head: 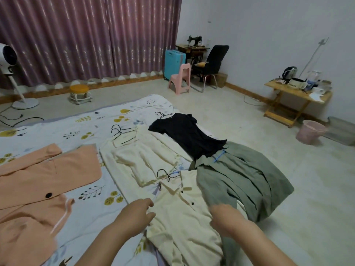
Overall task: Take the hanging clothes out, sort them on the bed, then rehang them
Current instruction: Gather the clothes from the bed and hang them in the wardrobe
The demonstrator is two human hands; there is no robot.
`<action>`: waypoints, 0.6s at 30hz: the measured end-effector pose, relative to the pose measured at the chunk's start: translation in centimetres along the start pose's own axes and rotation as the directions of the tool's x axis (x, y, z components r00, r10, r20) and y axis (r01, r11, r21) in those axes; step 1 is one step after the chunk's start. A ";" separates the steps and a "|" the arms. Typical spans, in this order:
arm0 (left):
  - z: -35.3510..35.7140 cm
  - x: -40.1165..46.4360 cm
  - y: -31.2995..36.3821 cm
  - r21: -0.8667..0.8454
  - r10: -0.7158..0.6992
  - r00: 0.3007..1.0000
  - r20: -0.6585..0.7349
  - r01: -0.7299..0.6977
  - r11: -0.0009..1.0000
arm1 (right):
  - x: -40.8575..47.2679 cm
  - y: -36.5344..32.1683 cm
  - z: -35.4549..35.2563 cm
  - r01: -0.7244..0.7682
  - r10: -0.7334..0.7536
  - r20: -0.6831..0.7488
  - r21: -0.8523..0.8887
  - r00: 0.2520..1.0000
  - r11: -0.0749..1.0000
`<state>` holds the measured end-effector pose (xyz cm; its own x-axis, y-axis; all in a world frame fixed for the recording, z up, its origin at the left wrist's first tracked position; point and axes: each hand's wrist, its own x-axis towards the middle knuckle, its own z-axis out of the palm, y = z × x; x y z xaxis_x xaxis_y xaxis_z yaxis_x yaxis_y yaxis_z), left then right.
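Clothes lie spread over the bed (63,129), on a sheet printed with leaves. Nearest the person is a cream button shirt (182,214) with a black hanger (166,174) at its collar. The left hand (137,212) rests at the shirt's left edge, its fingers (149,203) curled onto the fabric as if pinching it, though the grip itself is not clear. The right hand (223,217) is blurred where shirt meets a grey-green garment (244,179); I cannot tell whether its fingers grasp anything. Draped over the bed's right edge, that grey-green piece carries a blue clip hanger (219,156). Beyond it lies a black T-shirt (184,134) on a hanger, beside a second cream garment (140,156), with loose black hangers (121,132) above. A peach jacket (38,179) fills the left side. Around the room: purple curtains (86,35), a standing fan (9,58), a yellow stool (79,93), a pink chair (181,77), a black chair (213,62), a cluttered wooden desk (288,91), and a pink bin (309,131).
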<state>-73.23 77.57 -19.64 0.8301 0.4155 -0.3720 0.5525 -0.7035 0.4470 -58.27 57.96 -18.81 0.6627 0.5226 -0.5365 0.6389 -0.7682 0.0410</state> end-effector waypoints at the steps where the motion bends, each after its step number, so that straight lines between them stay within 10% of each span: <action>1: 0.0 0.7 0.6 0.013 0.005 1.000 0.009 -0.005 1.000 | 0.5 0.6 0.0 -0.009 0.009 0.013 0.004 1.000 1.000; 18: -2.0 22.4 5.8 -0.009 0.039 0.998 0.052 -0.038 0.999 | 18.7 7.6 -7.5 -0.072 0.072 0.024 0.000 0.997 0.997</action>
<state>-51.28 83.89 -23.76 0.8457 0.3577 -0.3961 0.5211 -0.7135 0.4683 -38.15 64.67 -22.22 0.6972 0.4570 -0.5524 0.5897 -0.8037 0.0794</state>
